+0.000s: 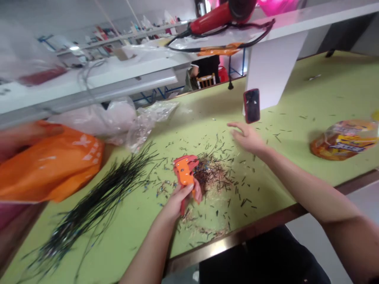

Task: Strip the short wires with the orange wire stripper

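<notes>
Near the middle of the green table, my left hand (177, 197) is wrapped round the handles of an orange and red wire stripper (185, 169). Its jaws point away from me, beside a heap of black and copper wire scraps (210, 171). My right hand (245, 136) reaches out over the table to the right of the heap, fingers stretched and holding nothing. Just beyond it a red-edged phone (252, 105) leans against a white panel. To the left of my left hand lies a long bundle of thin black wires (100, 197).
At the left edge another person's hand (26, 136) is on an orange bag (59, 165). Clear plastic bags (148, 118) lie behind the wires. A snack packet (343, 142) sits at the right. Overhead, a red heat gun (211, 19) with its cord rests on the white shelf (148, 63).
</notes>
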`<state>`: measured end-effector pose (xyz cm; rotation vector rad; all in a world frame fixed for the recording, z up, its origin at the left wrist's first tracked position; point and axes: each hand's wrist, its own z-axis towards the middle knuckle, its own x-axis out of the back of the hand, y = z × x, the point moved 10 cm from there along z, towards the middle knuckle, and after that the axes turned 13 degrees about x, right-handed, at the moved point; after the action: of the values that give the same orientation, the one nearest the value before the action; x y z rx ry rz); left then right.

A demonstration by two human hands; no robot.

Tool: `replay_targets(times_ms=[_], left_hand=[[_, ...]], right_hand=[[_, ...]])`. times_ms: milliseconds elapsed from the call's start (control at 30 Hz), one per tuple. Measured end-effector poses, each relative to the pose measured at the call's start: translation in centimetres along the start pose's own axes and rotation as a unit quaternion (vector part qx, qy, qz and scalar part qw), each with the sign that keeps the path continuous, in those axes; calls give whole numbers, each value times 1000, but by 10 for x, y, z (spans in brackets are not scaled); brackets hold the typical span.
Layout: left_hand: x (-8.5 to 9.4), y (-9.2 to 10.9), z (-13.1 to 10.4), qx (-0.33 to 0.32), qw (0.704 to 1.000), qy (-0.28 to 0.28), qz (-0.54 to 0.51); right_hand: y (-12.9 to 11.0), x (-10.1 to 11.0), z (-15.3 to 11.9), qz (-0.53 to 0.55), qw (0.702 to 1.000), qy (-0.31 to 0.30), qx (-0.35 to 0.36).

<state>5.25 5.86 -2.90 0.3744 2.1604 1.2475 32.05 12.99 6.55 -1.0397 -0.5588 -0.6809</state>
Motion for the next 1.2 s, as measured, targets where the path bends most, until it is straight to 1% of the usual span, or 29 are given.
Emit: replay_targets(times_ms=[67, 100, 167, 233, 300, 367, 467, 567, 833, 1000, 1100, 1200], left_hand=[[-4, 4, 0, -7, 1000, -13, -3], [-5, 5, 1, -8, 1000, -18, -5], [-7, 6, 1, -7, 999, -31, -13], [-9, 7, 2, -4, 999, -46, -20], [-12, 7, 2, -5, 998, -60, -18], [-15, 7, 1, -8, 997, -70, -10], [-19, 4, 1, -2, 997, -80, -2], [-22, 0, 1, 9, 996, -89, -8], [-25, -4, 4, 8, 992, -126, -24], [-20, -7, 6, 18, 993, -115, -24], [-18, -8, 6, 18, 994, -106, -20], [-19, -8, 5, 19, 994, -108, -13]], right_hand=[[-45, -36, -8, 76, 992, -81, 54], [-64, -49, -13, 99, 987, -100, 80], [-91, -67, -22, 122, 979, -103, 123], [-104, -77, -28, 120, 977, -80, 155], [-106, -83, -30, 108, 976, -63, 177], [-106, -85, -31, 94, 974, -46, 199], [-109, -82, -33, 76, 969, -24, 233], [-112, -79, -36, 59, 965, -18, 254], [-112, -71, -41, 56, 960, 8, 274], [-112, -68, -44, 17, 961, 2, 277], [-115, -63, -46, 15, 961, 6, 278], [-119, -61, -48, 15, 959, 9, 282]])
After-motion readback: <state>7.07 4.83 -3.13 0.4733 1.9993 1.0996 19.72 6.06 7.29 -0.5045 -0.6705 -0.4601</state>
